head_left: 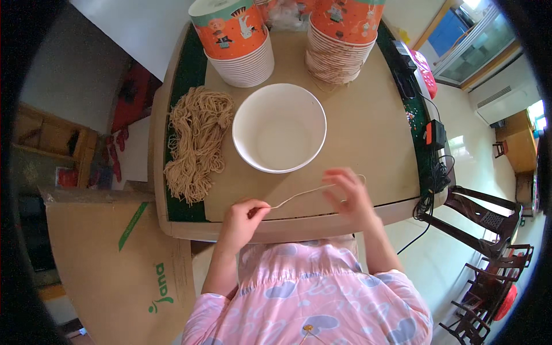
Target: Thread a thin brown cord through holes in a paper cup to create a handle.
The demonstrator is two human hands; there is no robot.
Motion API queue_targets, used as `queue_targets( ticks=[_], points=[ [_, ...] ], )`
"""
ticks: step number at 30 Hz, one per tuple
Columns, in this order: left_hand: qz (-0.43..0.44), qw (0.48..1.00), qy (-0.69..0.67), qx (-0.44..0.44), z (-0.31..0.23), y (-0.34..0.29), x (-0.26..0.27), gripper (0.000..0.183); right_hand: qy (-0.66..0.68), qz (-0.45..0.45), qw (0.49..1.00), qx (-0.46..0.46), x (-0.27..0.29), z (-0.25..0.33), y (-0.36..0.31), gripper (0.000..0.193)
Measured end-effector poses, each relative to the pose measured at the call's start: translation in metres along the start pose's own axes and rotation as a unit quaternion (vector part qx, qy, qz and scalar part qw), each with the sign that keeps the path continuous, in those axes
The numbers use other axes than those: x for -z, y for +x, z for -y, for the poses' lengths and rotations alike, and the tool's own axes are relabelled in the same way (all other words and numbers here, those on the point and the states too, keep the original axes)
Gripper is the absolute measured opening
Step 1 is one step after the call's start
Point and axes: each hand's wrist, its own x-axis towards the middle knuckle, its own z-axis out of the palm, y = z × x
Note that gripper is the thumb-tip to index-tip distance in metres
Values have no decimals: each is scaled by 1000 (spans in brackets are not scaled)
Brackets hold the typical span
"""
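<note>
A pale cord [299, 195] stretches between my two hands above the near edge of the table [368, 132]. My left hand [247, 215] pinches one end of it. My right hand [348, 192], blurred, holds the other end with fingers partly spread. Just beyond the cord stands an empty white paper bowl [279, 127]. To its left lies a heap of tan cords [198, 141].
Two stacks of orange paper bowls [238, 40] [342, 40] stand at the table's far side. A black device with cables [434, 138] sits at the right edge. A cardboard box [115, 259] lies on the floor at left, dark wooden chairs [489, 230] at right.
</note>
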Motion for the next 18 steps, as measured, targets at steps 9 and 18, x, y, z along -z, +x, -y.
queue_targets(
  ticks=[9, 18],
  points=[
    [11, 997, 40, -61, -36, 10, -4, 7, 224, 36, 973, -32, -61, 44, -2, 16],
    [-113, 979, 121, -119, -64, 31, 21, 8, 284, -49, 946, -146, -43, 42, 3, 2]
  ],
)
